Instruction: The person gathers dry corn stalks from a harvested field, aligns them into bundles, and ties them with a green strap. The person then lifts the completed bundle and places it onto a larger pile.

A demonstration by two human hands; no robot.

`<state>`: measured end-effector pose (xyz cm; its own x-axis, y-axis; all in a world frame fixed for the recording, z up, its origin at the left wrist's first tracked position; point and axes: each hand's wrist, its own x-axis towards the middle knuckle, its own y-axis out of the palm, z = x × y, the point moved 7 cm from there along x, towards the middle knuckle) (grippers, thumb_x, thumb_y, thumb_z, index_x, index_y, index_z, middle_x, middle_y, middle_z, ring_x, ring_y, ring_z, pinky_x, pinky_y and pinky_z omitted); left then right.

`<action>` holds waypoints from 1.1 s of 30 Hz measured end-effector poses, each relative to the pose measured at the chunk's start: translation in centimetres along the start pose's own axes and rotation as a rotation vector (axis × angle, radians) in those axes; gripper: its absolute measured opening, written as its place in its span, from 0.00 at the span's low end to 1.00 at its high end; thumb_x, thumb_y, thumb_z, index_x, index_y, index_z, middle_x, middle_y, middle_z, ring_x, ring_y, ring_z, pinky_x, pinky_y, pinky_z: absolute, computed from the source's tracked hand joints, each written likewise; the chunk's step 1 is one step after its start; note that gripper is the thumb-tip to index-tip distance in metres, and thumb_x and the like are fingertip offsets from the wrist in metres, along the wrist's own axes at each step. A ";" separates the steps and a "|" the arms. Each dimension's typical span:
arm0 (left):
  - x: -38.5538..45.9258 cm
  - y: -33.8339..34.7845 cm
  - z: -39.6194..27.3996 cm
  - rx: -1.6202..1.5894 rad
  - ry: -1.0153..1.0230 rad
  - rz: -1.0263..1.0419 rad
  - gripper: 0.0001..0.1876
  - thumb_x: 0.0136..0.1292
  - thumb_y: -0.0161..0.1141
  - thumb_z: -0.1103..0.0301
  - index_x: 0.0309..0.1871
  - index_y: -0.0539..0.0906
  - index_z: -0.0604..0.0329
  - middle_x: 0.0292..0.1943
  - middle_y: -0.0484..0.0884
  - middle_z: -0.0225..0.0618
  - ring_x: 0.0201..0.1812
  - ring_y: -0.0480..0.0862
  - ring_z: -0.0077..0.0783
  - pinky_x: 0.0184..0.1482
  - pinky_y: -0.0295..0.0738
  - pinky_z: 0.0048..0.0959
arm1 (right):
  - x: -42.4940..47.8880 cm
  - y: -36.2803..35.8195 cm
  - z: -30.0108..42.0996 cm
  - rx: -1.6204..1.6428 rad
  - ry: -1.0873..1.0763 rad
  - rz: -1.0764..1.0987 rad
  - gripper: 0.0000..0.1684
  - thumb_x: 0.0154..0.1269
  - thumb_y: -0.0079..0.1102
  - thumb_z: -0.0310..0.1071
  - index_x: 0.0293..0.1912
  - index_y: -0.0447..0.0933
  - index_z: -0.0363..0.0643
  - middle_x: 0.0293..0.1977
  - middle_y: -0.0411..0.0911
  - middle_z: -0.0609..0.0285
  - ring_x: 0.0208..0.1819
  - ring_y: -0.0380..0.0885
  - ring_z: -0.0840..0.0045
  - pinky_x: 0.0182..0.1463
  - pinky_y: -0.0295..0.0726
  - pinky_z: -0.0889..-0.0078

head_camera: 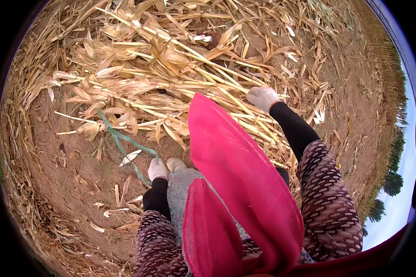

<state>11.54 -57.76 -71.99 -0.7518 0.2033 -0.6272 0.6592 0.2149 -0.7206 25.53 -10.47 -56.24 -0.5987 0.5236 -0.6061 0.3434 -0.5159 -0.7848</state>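
My left hand (157, 169), in a pale knit glove, is shut on a flat green strap (131, 141) near my shoe. One length of the strap runs up to the near edge of a heap of dry corn stalks (180, 85); another hangs down beside the hand. My right hand (262, 98), gloved alike, is curled around stalks at the heap's right side, its fingertips hidden from view. The stalks lie roughly side by side, with papery husks and leaves among them. A pink scarf (239, 162) hangs before me and covers part of the heap's near side.
Bare brown soil (69, 166) with scattered husks surrounds the heap. More dry leaves (27, 104) lie along the left. One light shoe (176, 164) shows beside my left hand. Standing dry crop (384, 86) and trees (392, 183) line the right edge.
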 end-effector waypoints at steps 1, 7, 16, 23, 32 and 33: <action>2.0 4.1 0.1 0.006 -0.047 0.051 0.18 0.63 0.48 0.57 0.44 0.79 0.63 0.38 0.82 0.53 0.40 0.81 0.55 0.45 0.73 0.44 | 2.5 1.4 -1.0 0.059 0.025 -0.081 0.23 0.61 0.45 0.51 0.43 0.79 0.44 0.38 0.80 0.50 0.44 0.78 0.58 0.48 0.74 0.58; 8.1 24.1 2.2 -0.988 -0.675 0.346 0.11 0.64 0.48 0.63 0.44 0.78 0.55 0.26 0.78 0.35 0.24 0.77 0.37 0.22 0.68 0.41 | 16.2 5.1 -2.8 0.021 -0.006 -0.472 0.27 0.66 0.39 0.55 0.43 0.77 0.43 0.40 0.79 0.48 0.46 0.77 0.57 0.49 0.73 0.55; 10.7 30.5 0.9 -1.399 -0.659 0.312 0.11 0.64 0.48 0.63 0.43 0.78 0.55 0.28 0.79 0.35 0.25 0.77 0.38 0.24 0.68 0.40 | 14.7 15.5 10.4 0.002 -0.603 -0.132 0.21 0.72 0.34 0.49 0.58 0.65 0.55 0.40 0.77 0.45 0.36 0.79 0.53 0.35 0.77 0.56; 10.6 29.2 -0.9 -1.436 -0.610 0.299 0.11 0.64 0.48 0.63 0.43 0.78 0.55 0.29 0.79 0.36 0.26 0.78 0.38 0.26 0.69 0.40 | 16.6 16.7 6.8 0.460 -0.466 -0.353 0.27 0.69 0.39 0.55 0.44 0.75 0.42 0.23 0.77 0.49 0.32 0.79 0.57 0.40 0.75 0.54; 10.3 29.5 -0.6 -1.447 -0.551 0.288 0.12 0.64 0.47 0.62 0.42 0.78 0.56 0.30 0.79 0.36 0.28 0.78 0.39 0.28 0.70 0.40 | 22.1 22.3 5.2 -0.026 -0.443 0.145 0.29 0.72 0.26 0.48 0.66 0.56 0.46 0.56 0.69 0.39 0.55 0.71 0.51 0.59 0.68 0.61; 9.8 29.5 -0.6 -1.429 -0.540 0.295 0.12 0.64 0.47 0.62 0.42 0.78 0.56 0.30 0.79 0.36 0.28 0.78 0.39 0.28 0.70 0.40 | 23.4 25.0 3.7 0.078 -0.436 0.211 0.28 0.72 0.28 0.46 0.67 0.54 0.49 0.58 0.68 0.43 0.57 0.70 0.55 0.62 0.66 0.62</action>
<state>23.59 -48.88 -99.19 -0.3058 0.1130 -0.9454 0.0059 0.9931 0.1168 17.44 -13.58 -89.53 -0.7747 0.0784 -0.6274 0.4444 -0.6384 -0.6285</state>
